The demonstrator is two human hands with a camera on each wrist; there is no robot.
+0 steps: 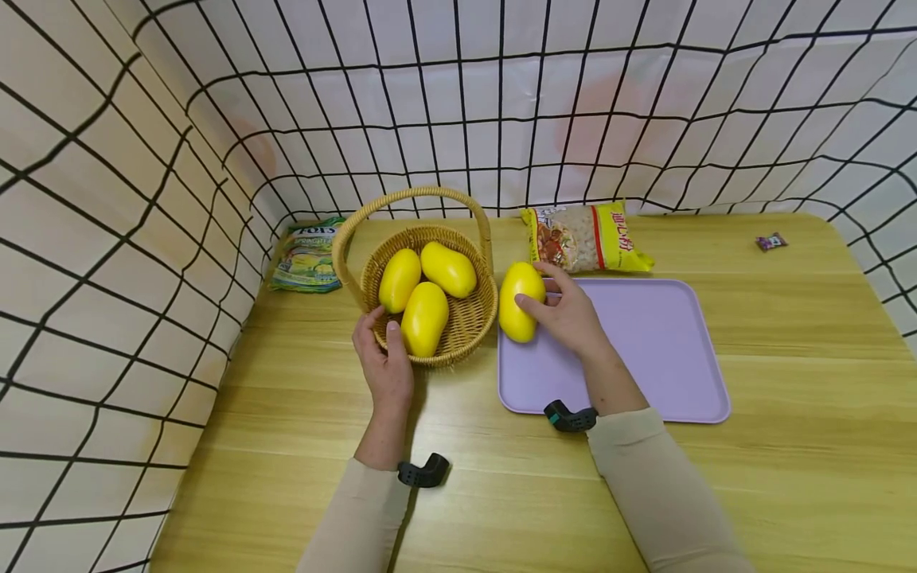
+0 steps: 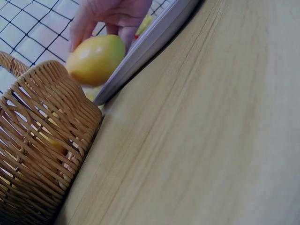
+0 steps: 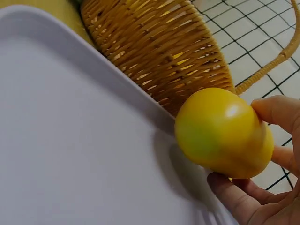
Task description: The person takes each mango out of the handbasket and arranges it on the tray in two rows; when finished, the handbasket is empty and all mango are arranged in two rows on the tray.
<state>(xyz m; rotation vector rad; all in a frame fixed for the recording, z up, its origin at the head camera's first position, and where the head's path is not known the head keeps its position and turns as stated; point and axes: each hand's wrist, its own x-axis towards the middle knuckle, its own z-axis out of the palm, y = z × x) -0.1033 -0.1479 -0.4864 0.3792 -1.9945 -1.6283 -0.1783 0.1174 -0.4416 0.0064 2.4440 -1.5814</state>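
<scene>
Grasping a plump yellow mango (image 1: pixel 512 314) with the right hand (image 1: pixel 573 318): thumb against one side, fingers bent around another, spread just to the fruit's girth. Smooth and glossy all over, rounded at the ends, tinged faintly green in the right wrist view. Held over the left edge of a pale purple tray (image 1: pixel 645 342), just beside a wicker basket (image 1: pixel 490 306). Touching the basket's near left side with the left hand (image 1: pixel 387 374), thumb and fingers parted, thumb tip near the fruit inside; cannot tell whether pinching the rim or merely resting there.

Round and openly woven in tan strands, with a tall wrapped handle (image 1: pixel 423 192) arched over the top. Inside, three more mangoes (image 1: pixel 425 318), equally shiny, lying close together. On the tray side, flat matte plastic with rounded corners and a raised lip.

Farther out, behind the tray, a crinkled yellow bag (image 1: pixel 623 239) with a see-through middle; left of the basket, a glossy green packet (image 1: pixel 308 259); toward the far right, a tiny purple wrapped candy (image 1: pixel 770 241). Under everything, a wood-grained tabletop (image 1: pixel 802 358); around it, white sheeting (image 1: pixel 480 87) crossed by black grid lines.
</scene>
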